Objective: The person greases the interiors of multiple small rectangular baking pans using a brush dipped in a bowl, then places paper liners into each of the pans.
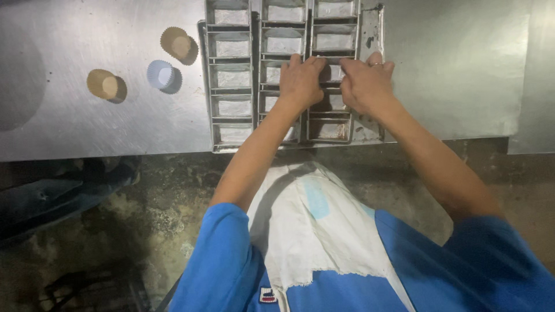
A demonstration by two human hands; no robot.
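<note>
On the steel table [87, 133], at about ten o'clock from the hands, lie three fluted paper cups on their sides: a brown paper cup [106, 85] farthest left, a white paper cup [163, 75] beside it, and a second brown cup [179, 45] just above at eleven o'clock. All three are well apart from the hands.

At twelve o'clock sits a metal tray [205, 86] carrying three strips of joined rectangular baking tins [231, 75], each tin lined with whitish paper. The left strip is untouched.

The left hand [300, 81] rests palm down on the middle strip, fingers bent over the rim of one tin; whether they pinch anything I cannot tell, since the fingertips are hidden. The right hand [365, 85] lies just beside it at three o'clock, over the right strip, fingers curled down into a tin and touching its edge or lining; again the grip itself is out of sight.

The tins look stiff, thin and fairly heavy as a joined strip, with hard edges; they would likely be best taken by the end bars or outer rims. The paper linings seem light, soft and easily torn or creased.

A white apron [306, 231] over a blue shirt [231, 271] fills six o'clock.
</note>
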